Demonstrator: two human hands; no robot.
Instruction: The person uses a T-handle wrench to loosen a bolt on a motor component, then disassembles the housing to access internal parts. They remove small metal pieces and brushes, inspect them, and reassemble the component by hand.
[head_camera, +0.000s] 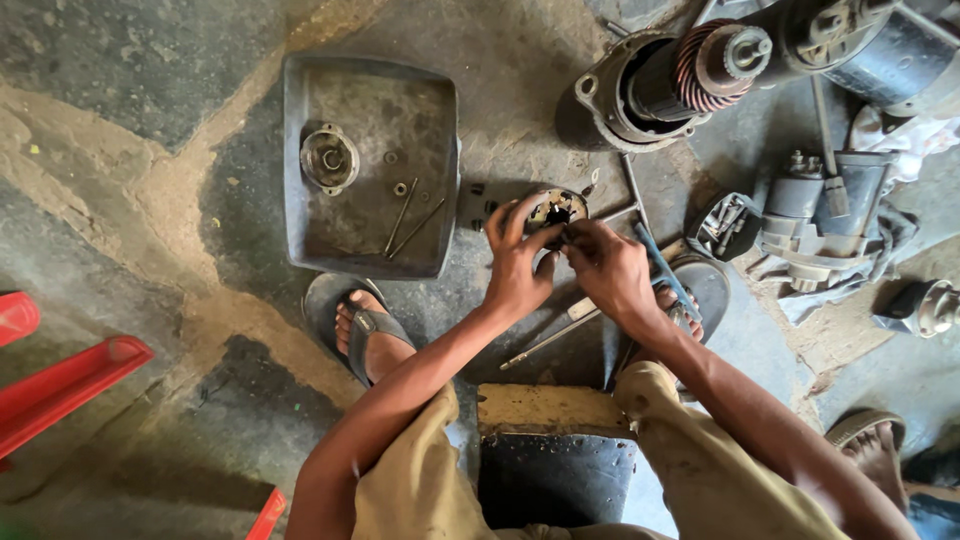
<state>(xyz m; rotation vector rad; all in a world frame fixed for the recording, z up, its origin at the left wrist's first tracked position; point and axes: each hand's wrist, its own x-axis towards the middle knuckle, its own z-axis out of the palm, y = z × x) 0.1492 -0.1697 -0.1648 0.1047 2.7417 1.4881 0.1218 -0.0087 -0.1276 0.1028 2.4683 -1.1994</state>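
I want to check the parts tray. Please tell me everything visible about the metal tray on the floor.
The metal tray is a shallow, squarish grey pan, dirty and worn, lying flat on the stone floor ahead of the left foot. Inside lie a round metal cap, two thin long bolts and small washers. No hand touches it.

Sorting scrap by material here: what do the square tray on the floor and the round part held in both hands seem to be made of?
The square tray looks like sheet metal, dull grey and grimy, with bent-up walls and rounded corners. The round part, gripped by the left hand and right hand, seems metal too: a pale, worn rim around a dark centre; the alloy cannot be told.
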